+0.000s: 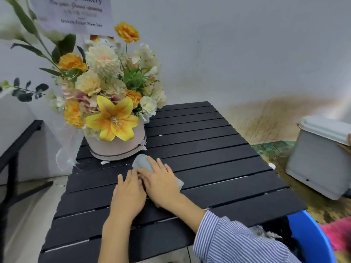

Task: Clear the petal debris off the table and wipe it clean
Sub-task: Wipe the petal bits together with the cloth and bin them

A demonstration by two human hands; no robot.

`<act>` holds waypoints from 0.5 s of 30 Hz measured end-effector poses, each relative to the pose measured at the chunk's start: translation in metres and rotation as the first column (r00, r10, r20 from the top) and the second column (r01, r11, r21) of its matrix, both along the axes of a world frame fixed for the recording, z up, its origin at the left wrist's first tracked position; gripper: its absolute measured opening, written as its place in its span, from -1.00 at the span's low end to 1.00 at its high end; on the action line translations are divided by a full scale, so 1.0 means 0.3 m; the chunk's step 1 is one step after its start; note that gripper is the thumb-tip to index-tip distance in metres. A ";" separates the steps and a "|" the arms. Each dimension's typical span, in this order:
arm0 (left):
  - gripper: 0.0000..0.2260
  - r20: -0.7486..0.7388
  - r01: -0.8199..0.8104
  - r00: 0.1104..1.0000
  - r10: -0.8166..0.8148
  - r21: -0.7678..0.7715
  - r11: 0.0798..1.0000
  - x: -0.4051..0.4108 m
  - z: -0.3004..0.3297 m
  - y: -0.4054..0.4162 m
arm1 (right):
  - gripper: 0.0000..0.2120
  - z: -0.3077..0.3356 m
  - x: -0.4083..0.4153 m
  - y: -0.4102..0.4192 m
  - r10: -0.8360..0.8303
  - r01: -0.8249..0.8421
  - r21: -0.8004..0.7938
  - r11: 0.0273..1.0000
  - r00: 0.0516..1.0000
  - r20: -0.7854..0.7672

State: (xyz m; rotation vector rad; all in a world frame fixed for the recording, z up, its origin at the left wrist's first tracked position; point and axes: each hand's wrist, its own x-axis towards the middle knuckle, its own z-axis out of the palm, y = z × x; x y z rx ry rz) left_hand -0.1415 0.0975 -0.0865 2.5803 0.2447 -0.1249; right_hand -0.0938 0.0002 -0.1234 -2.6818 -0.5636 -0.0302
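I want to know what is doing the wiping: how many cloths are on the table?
1. A grey cloth lies on the black slatted table in front of the flower box, under the flat right hand; the left hand rests beside it. More could be hidden beneath.

The right hand covers most of the grey cloth, leaving only two corners showing. The printed sign is cut off at the top edge, its small lines too blurred to read. The blue tub runs off the bottom-right corner.
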 end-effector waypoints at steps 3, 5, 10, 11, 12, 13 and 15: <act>-0.57 -0.022 0.045 0.999 -0.045 0.028 0.999 0.025 -0.004 -0.034 | -0.61 0.019 0.138 0.005 -0.056 0.056 -0.019 0.998 0.998 -0.005; -0.55 -0.048 0.053 0.998 -0.050 0.074 0.996 0.031 -0.024 -0.041 | -0.61 0.030 0.232 0.002 -0.099 0.099 -0.015 0.995 0.995 -0.014; -0.55 -0.088 0.090 0.993 -0.080 0.114 0.989 0.021 -0.031 -0.042 | -0.59 0.062 0.405 -0.069 -0.182 0.181 -0.036 0.983 0.983 -0.027; -0.55 -0.095 0.100 0.992 -0.089 0.121 0.988 0.018 -0.030 -0.035 | -0.59 0.071 0.427 -0.099 -0.206 0.205 -0.038 0.978 0.978 -0.029; -0.54 -0.104 0.107 0.990 -0.095 0.119 0.987 0.016 -0.029 -0.027 | -0.59 0.078 0.443 -0.138 -0.236 0.235 -0.039 0.971 0.971 -0.040; -0.54 -0.110 0.114 0.989 -0.102 0.116 0.987 0.014 -0.027 -0.020 | -0.59 0.081 0.450 -0.184 -0.268 0.266 -0.039 0.963 0.962 -0.056; -0.54 -0.116 0.126 0.987 -0.112 0.125 0.984 0.013 -0.021 -0.012 | -0.57 0.075 0.438 -0.287 -0.334 0.333 -0.030 0.942 0.939 -0.084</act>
